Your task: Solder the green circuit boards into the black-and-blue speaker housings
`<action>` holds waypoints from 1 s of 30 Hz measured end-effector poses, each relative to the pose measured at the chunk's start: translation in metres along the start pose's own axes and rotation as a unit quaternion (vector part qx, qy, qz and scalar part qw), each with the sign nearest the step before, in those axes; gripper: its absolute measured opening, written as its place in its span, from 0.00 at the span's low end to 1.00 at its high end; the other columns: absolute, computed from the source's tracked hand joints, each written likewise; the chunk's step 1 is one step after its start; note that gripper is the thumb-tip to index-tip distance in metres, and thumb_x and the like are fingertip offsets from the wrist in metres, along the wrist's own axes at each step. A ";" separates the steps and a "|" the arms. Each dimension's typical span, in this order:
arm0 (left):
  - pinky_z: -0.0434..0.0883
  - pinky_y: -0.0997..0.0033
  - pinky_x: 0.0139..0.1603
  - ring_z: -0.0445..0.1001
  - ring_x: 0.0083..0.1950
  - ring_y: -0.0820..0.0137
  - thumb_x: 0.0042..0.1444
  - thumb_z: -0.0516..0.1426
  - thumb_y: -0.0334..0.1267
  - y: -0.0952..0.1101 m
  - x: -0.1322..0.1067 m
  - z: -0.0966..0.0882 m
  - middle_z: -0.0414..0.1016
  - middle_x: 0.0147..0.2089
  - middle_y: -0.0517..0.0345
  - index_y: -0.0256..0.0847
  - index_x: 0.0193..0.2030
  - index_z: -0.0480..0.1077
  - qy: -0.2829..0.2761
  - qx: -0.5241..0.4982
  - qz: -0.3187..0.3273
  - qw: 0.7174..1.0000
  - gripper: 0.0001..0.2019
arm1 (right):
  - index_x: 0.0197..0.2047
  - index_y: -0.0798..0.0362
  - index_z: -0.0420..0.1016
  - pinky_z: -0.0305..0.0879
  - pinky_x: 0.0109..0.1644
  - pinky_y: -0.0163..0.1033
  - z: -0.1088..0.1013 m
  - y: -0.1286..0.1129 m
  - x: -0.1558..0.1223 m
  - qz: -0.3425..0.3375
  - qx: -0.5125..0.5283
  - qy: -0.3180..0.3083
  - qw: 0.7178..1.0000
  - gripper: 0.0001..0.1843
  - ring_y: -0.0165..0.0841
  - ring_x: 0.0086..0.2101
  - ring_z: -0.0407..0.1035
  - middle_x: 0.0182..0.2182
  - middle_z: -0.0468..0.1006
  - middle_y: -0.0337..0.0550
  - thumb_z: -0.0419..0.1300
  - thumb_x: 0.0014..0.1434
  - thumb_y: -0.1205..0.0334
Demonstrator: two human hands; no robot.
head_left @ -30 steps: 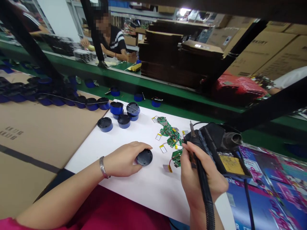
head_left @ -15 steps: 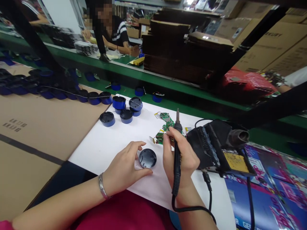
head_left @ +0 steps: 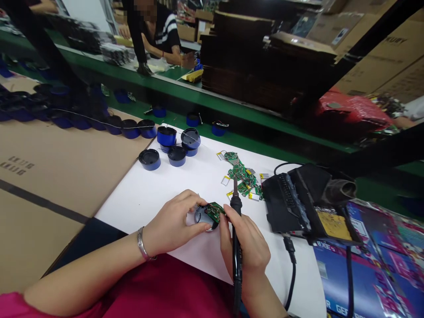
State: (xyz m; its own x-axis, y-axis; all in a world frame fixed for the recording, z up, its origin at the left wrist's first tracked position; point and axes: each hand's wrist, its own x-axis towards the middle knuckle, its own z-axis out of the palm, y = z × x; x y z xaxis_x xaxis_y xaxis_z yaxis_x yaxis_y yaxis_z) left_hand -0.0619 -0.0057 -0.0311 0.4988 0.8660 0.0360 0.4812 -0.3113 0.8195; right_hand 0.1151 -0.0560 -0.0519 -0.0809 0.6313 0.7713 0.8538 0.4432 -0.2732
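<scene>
My left hand curves its thumb and fingers around a round dark casing on the white sheet. In my right hand is a soldering iron, its tip pointing up and away from me. The same hand pinches a green circuit board between thumb and fingertips. This board is tilted over the casing and hides much of its inside. Whether the board touches the casing I cannot tell. Beyond my right hand lies a pile of green boards with small silver battery cells.
Right of my hands stands a black soldering-iron stand with a yellow sponge. Several blue-black round casings sit at the back left. Cardboard covers the left side. A co-worker sits beyond the green bench.
My right hand has come back from the pile with a circuit board and brought it over the casing, still holding the soldering iron. My left hand stays around the casing.
</scene>
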 end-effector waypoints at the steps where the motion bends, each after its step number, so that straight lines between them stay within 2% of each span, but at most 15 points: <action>1: 0.73 0.64 0.47 0.72 0.41 0.69 0.53 0.67 0.36 0.000 0.001 -0.001 0.71 0.47 0.56 0.43 0.49 0.72 -0.009 -0.007 0.004 1.000 0.17 | 0.52 0.61 0.72 0.73 0.40 0.39 -0.001 0.000 -0.001 -0.002 0.001 0.002 1.000 0.20 0.34 0.35 0.76 0.37 0.82 0.49 0.64 0.57 0.80; 5: 0.73 0.65 0.51 0.72 0.46 0.68 0.49 0.69 0.33 0.000 0.001 -0.007 0.70 0.51 0.54 0.42 0.52 0.71 -0.031 -0.018 0.043 0.998 0.23 | 0.53 0.62 0.72 0.73 0.40 0.40 -0.003 -0.001 -0.006 -0.007 0.002 -0.008 1.000 0.21 0.35 0.35 0.77 0.38 0.82 0.50 0.64 0.57 0.80; 7: 0.73 0.65 0.53 0.72 0.49 0.67 0.50 0.67 0.30 -0.001 0.000 -0.010 0.70 0.50 0.53 0.41 0.53 0.71 -0.039 -0.016 0.072 0.997 0.23 | 0.54 0.62 0.72 0.74 0.40 0.40 -0.003 -0.002 -0.008 -0.008 0.004 -0.010 1.000 0.22 0.35 0.35 0.77 0.38 0.82 0.50 0.64 0.57 0.81; 11: 0.73 0.68 0.53 0.73 0.49 0.69 0.55 0.61 0.24 -0.006 -0.001 -0.016 0.71 0.48 0.53 0.40 0.48 0.75 -0.043 -0.027 0.098 0.994 0.15 | 0.55 0.62 0.72 0.74 0.41 0.41 -0.004 -0.003 -0.010 -0.011 0.012 -0.020 1.000 0.22 0.36 0.36 0.77 0.39 0.82 0.50 0.64 0.57 0.80; 15: 0.74 0.74 0.46 0.75 0.44 0.72 0.59 0.59 0.26 -0.011 0.000 -0.014 0.74 0.44 0.54 0.40 0.41 0.79 -0.035 -0.036 0.104 0.993 0.08 | 0.56 0.61 0.71 0.74 0.40 0.41 -0.008 -0.006 -0.010 -0.002 0.035 -0.042 0.999 0.23 0.36 0.36 0.76 0.41 0.82 0.51 0.64 0.57 0.80; 18: 0.74 0.75 0.43 0.76 0.40 0.73 0.60 0.60 0.28 -0.010 0.001 -0.009 0.78 0.39 0.56 0.40 0.38 0.80 -0.019 -0.036 0.111 0.993 0.07 | 0.56 0.61 0.71 0.73 0.39 0.40 -0.011 -0.008 -0.011 0.003 0.038 -0.044 0.998 0.24 0.35 0.35 0.76 0.40 0.82 0.49 0.64 0.57 0.81; 21: 0.74 0.75 0.42 0.78 0.39 0.73 0.60 0.60 0.29 -0.007 0.001 -0.004 0.81 0.37 0.57 0.40 0.38 0.80 0.004 -0.053 0.093 0.994 0.06 | 0.55 0.62 0.72 0.73 0.40 0.39 -0.011 -0.009 -0.013 0.000 0.042 -0.026 0.999 0.23 0.33 0.35 0.76 0.39 0.82 0.49 0.66 0.56 0.80; 25: 0.72 0.76 0.33 0.75 0.30 0.74 0.57 0.62 0.31 -0.004 0.002 -0.002 0.81 0.32 0.59 0.40 0.37 0.80 0.020 -0.079 0.005 0.997 0.04 | 0.54 0.60 0.72 0.73 0.43 0.41 -0.007 -0.011 -0.019 -0.002 0.042 -0.024 0.999 0.22 0.34 0.36 0.75 0.39 0.82 0.48 0.66 0.56 0.78; 27: 0.71 0.76 0.32 0.74 0.30 0.75 0.57 0.62 0.31 -0.003 0.004 0.000 0.80 0.32 0.59 0.40 0.35 0.80 0.015 -0.085 -0.001 0.996 0.04 | 0.54 0.60 0.72 0.73 0.42 0.41 -0.006 -0.011 -0.021 0.009 0.041 -0.030 0.999 0.22 0.34 0.35 0.75 0.39 0.82 0.48 0.66 0.57 0.78; 30: 0.68 0.77 0.31 0.71 0.28 0.77 0.56 0.61 0.29 -0.001 0.008 0.003 0.77 0.29 0.62 0.40 0.34 0.79 0.008 -0.057 0.025 0.998 0.05 | 0.54 0.60 0.72 0.73 0.42 0.42 -0.005 -0.011 -0.021 0.020 0.048 -0.030 0.998 0.22 0.34 0.36 0.75 0.38 0.81 0.48 0.66 0.56 0.77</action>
State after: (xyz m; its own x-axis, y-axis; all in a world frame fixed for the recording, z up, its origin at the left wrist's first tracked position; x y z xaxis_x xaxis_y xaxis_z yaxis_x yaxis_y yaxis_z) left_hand -0.0559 0.0001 -0.0332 0.5076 0.8571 0.0877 0.3700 -0.3087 0.8762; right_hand 0.1102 -0.0773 -0.0618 -0.0802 0.6860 0.7232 0.8045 0.4729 -0.3594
